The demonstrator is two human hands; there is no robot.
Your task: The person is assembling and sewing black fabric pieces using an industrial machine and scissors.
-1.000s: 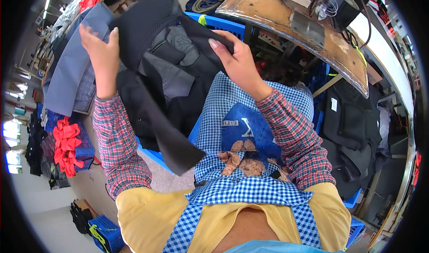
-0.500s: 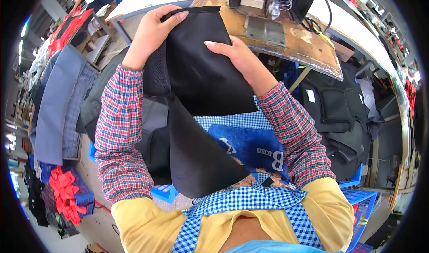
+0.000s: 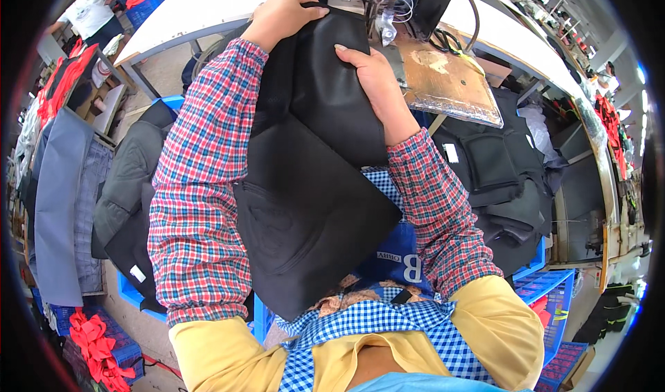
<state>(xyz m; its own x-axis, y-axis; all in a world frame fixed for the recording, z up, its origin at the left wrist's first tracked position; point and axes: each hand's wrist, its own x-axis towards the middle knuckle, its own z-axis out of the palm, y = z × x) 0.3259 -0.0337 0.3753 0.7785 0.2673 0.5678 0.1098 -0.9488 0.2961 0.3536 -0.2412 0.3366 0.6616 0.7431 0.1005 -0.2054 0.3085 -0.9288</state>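
A large piece of black padded fabric (image 3: 312, 205) hangs from both hands and drapes down over my lap. At its far upper edge, beside the sewing machine (image 3: 382, 11), my left hand (image 3: 285, 16) pinches the folded fabric between thumb and fingers. My right hand (image 3: 377, 83) grips the right side of the same piece, thumb on top and fingers hidden underneath. The far edge of the fabric lies at the machine's wooden worktable (image 3: 450, 80). Whether it sits under the needle cannot be made out.
Dark fabric pieces fill a blue crate (image 3: 131, 291) at left, and more black pieces (image 3: 502, 163) are stacked at right. Red strips (image 3: 97, 350) lie on a crate at lower left. A long white table (image 3: 194, 11) runs behind. Another person (image 3: 93, 14) stands at far left.
Both hands have carried the fabric forward to the sewing machine. The lower flap has swung out and spread wider across my lap. My view has shifted slightly right.
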